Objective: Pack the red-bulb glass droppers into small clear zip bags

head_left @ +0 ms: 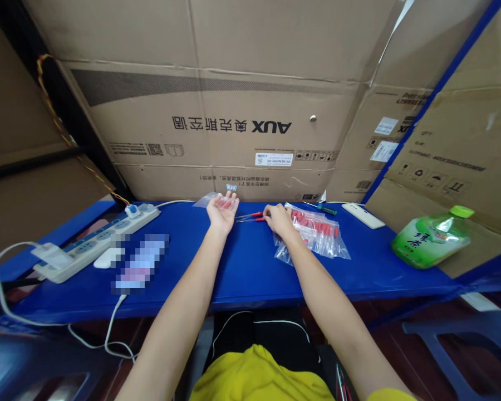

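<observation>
My left hand (222,213) is palm up over the back middle of the blue table, holding a clear plastic bag (206,200) with red pieces showing by the fingers. To its right are two thin red-handled tools (256,215), their slim shafts pointing left; their exact kind is too small to tell. The fingers of my right hand (279,220) are bent and closed at the red ends of these tools. Beside that hand lies a pile of clear zip bags (321,231) with red-handled pieces inside, partly covered by my right wrist.
A green-handled screwdriver (326,209) and a white phone-like slab (363,215) lie behind the bags. A green drink bottle (432,239) lies at right. On the left are a power strip (104,239), a blurred-out phone (141,264) and white cables. Cardboard (234,94) walls the back.
</observation>
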Motion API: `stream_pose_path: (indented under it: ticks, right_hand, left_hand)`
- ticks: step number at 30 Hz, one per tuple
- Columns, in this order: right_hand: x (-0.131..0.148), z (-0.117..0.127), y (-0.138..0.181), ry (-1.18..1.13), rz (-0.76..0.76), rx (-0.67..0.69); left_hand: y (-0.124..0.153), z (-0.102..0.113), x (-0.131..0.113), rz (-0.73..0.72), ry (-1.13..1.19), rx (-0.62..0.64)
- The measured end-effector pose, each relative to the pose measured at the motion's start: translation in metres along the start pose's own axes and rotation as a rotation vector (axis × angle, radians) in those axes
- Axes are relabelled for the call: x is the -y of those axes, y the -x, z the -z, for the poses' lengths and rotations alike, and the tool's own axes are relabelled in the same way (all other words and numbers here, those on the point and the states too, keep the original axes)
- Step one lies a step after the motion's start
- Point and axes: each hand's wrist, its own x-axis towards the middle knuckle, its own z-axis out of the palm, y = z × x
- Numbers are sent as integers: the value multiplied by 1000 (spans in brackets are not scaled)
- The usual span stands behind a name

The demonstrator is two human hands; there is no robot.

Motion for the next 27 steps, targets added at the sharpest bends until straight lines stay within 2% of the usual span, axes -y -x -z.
stream_pose_path:
  ticks: [4,10,15,17,22,27]
  right_hand:
    - [-4,9,2,-111,69,-28]
    - [-1,10,8,-7,104,156]
    - [3,10,9,-75,195,180]
    - [5,12,8,-126,208,139]
    - [13,20,5,-341,229,-77]
    - [28,20,8,-300,293,-167]
  left_hand:
    - [-5,4,-9,-25,37,-19]
    - [-6,6,-16,-44,72,-40]
    - [-6,7,-20,-49,74,-49]
    - [-6,8,-22,-56,70,-56]
    - [-8,9,-23,-73,53,-44]
    - [-2,3,-9,-54,37,27]
